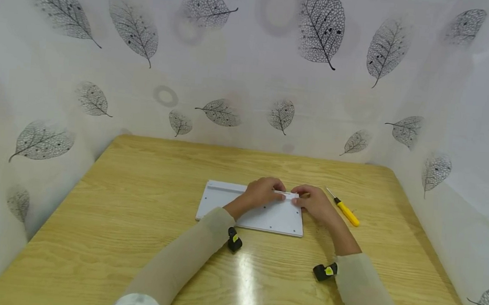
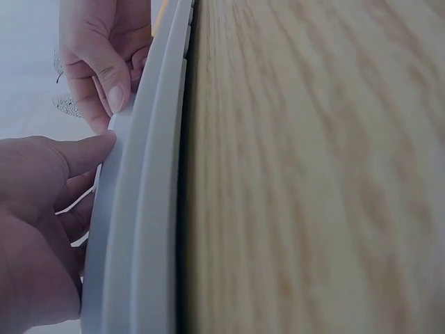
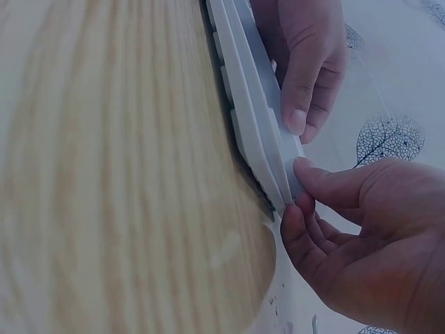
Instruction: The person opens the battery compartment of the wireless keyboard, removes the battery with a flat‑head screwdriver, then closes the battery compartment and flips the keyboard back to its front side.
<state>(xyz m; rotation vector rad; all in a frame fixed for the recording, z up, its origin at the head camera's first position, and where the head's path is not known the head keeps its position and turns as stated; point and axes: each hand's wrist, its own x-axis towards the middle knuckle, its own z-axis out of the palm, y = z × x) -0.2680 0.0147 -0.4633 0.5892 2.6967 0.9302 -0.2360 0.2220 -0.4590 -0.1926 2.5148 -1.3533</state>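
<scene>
A white keyboard (image 1: 239, 221) lies face down on the wooden table, its flat back with small screw holes turned up. Stepped keys show along its underside in the right wrist view. My left hand (image 1: 263, 192) reaches over the back and grips the far edge, thumb on top and fingers behind. At the far right corner, my right hand (image 1: 315, 203) pinches the edge between thumb and fingers. Only a small gap separates the two hands. The left wrist view shows the left thumb (image 2: 87, 153) pressing the back panel near the edge.
To the right of the right hand lies a screwdriver (image 1: 347, 212) with a yellow and black handle, its tip pointing away. The wooden table (image 1: 112, 238) ends at a leaf-printed cloth (image 1: 242, 75) behind and at both sides.
</scene>
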